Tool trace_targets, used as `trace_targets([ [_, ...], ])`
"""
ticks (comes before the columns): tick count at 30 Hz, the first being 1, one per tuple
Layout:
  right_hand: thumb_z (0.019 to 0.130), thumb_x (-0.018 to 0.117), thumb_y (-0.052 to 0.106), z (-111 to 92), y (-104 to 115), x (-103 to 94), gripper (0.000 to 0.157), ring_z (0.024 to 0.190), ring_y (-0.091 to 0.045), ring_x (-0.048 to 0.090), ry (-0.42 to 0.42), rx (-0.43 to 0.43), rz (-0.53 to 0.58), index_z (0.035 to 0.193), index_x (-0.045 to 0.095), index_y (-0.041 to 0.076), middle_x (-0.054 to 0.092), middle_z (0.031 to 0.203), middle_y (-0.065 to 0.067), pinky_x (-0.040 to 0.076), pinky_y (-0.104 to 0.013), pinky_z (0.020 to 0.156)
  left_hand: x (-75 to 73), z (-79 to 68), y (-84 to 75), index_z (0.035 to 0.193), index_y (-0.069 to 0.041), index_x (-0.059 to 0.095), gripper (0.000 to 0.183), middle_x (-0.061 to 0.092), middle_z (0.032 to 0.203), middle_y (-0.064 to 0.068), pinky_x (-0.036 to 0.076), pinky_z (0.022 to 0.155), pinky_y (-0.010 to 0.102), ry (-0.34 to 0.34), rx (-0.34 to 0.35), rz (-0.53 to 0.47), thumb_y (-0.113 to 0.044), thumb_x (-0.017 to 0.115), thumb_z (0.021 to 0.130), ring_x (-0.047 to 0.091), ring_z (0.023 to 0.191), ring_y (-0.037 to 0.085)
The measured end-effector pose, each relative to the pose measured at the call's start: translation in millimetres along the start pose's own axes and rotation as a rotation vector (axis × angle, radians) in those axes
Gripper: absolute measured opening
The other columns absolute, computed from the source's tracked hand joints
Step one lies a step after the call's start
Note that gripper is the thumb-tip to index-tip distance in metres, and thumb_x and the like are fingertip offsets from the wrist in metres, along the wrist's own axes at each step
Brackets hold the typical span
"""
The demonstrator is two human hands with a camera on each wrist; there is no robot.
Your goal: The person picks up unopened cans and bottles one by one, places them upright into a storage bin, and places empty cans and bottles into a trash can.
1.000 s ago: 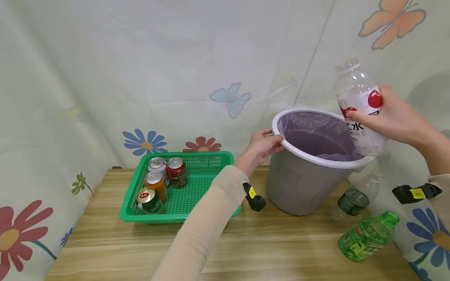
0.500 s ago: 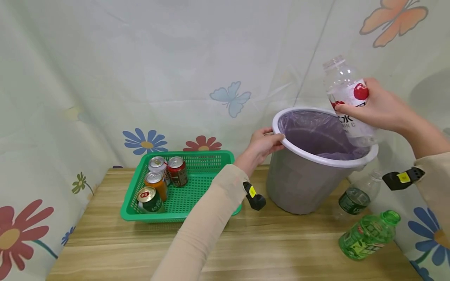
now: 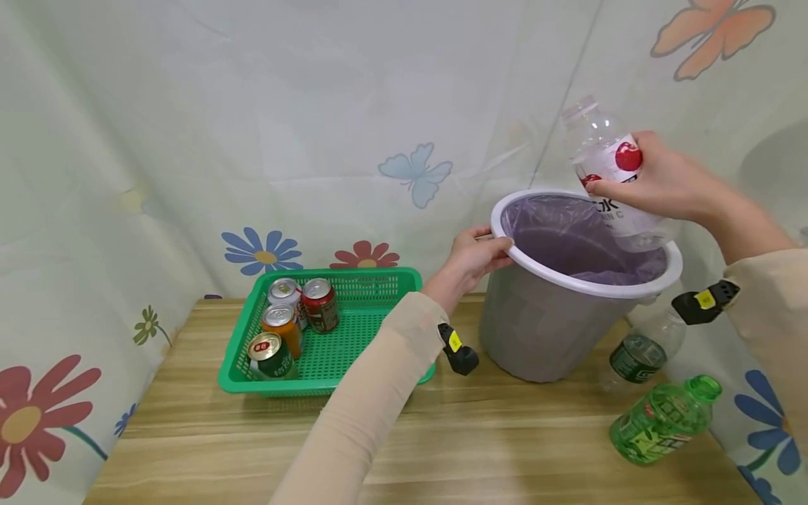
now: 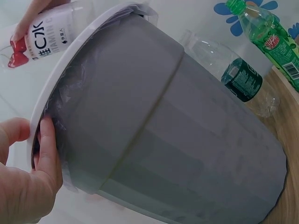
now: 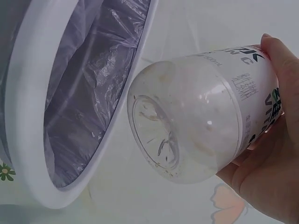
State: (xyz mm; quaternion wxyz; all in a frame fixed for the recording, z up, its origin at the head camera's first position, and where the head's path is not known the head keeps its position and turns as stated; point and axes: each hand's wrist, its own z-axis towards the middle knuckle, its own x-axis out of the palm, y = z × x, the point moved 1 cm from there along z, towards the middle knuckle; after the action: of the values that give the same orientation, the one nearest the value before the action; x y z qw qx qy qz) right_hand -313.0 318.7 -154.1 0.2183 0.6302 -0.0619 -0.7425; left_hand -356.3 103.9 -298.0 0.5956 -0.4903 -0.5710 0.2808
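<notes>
My left hand (image 3: 475, 261) pinches the white rim of a grey trash can (image 3: 536, 330) on its left side, thumb above and fingers beneath the edge. A thin purple bag (image 3: 549, 224) lines the can. Around a clear plastic bottle (image 3: 609, 161) with a cherry label, my right hand (image 3: 672, 179) is curled. The bottle has no cap and tilts, neck up and to the left, with its base over the can's right part. In the right wrist view the bottle's round base (image 5: 156, 133) faces the lined opening.
Right of the can stand a clear bottle with a dark green label (image 3: 637, 358) and a green bottle (image 3: 665, 421). On the left, a green plastic basket (image 3: 366, 351) holds several drink cans (image 3: 282, 326). A printed curtain (image 3: 315, 140) hangs behind the wooden table (image 3: 480, 449).
My right hand has carried the cherry-label bottle leftward and slightly up, further over the can's opening. The left hand keeps its grip on the rim.
</notes>
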Motion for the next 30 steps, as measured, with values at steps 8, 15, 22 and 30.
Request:
trace_targets([
  [8,0.082,0.063,0.044,9.3,9.0,6.5,0.082,0.092,-0.032,0.050,0.040,-0.009,-0.052,0.134,0.018,-0.001,0.045,0.111,-0.021,0.043,-0.025,0.058,-0.7,-0.2,-0.4,0.129,0.001,0.044,0.051,0.063,0.091,0.010,0.056,0.071,0.030,0.005,0.005,-0.013,0.004,0.063,0.081,0.062,0.071,0.019],
  [15,0.082,0.064,0.043,13.1,11.5,13.7,0.086,0.094,-0.033,0.049,0.076,-0.021,-0.056,0.137,0.015,0.000,0.043,0.112,-0.022,0.046,-0.022,0.059,-1.2,-1.0,-1.2,0.128,0.001,0.045,0.050,0.062,0.089,0.009,0.056,0.072,0.031,0.007,0.004,-0.003,0.003,0.063,0.082,0.062,0.070,0.018],
  [22,0.081,0.065,0.043,17.7,9.9,17.1,0.085,0.093,-0.033,0.050,0.099,-0.019,-0.077,0.136,0.017,-0.001,0.044,0.111,-0.021,0.046,-0.024,0.060,-1.0,-1.2,-1.0,0.128,0.002,0.044,0.050,0.062,0.089,0.009,0.056,0.072,0.031,0.002,0.007,-0.008,0.005,0.063,0.081,0.062,0.069,0.018],
  [30,0.081,0.065,0.043,19.8,8.5,23.4,0.085,0.093,-0.032,0.050,0.145,-0.027,-0.089,0.136,0.018,-0.002,0.045,0.111,-0.021,0.045,-0.025,0.062,0.1,-0.8,0.5,0.129,0.003,0.043,0.052,0.063,0.092,0.011,0.056,0.072,0.031,-0.004,0.008,-0.014,0.005,0.063,0.081,0.062,0.070,0.019],
])
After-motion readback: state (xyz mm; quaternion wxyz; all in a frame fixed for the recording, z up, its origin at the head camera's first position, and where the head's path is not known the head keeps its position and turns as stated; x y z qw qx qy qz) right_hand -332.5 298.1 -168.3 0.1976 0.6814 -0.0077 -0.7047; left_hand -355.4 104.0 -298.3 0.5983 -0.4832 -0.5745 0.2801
